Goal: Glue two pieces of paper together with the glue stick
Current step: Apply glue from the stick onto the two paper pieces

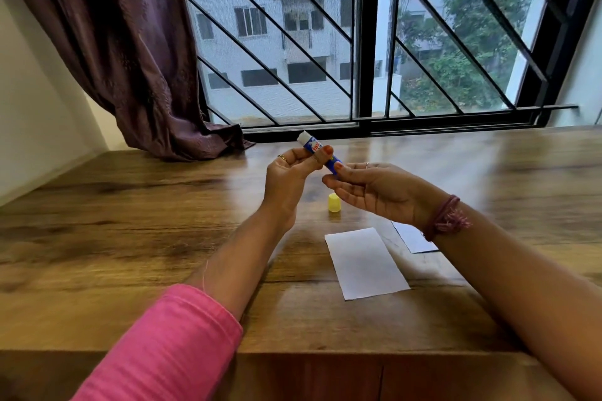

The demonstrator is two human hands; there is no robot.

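A blue glue stick [313, 148] is held above the wooden table, uncapped, with its white glue end pointing up and to the left. My left hand [288, 177] pinches its middle between thumb and fingers. My right hand [371, 190] pinches its lower end with thumb and forefinger, the other fingers loosely spread. The yellow cap [334, 202] stands on the table just below the hands. One white paper piece [365, 262] lies flat in front of me. A second paper piece [412, 238] lies to its right, partly hidden under my right wrist.
The wooden table [130, 221] runs back to a barred window [358, 42]. A dark purple curtain [140, 58] hangs at the back left and rests on the tabletop. The table's front edge [358, 353] is close to my body.
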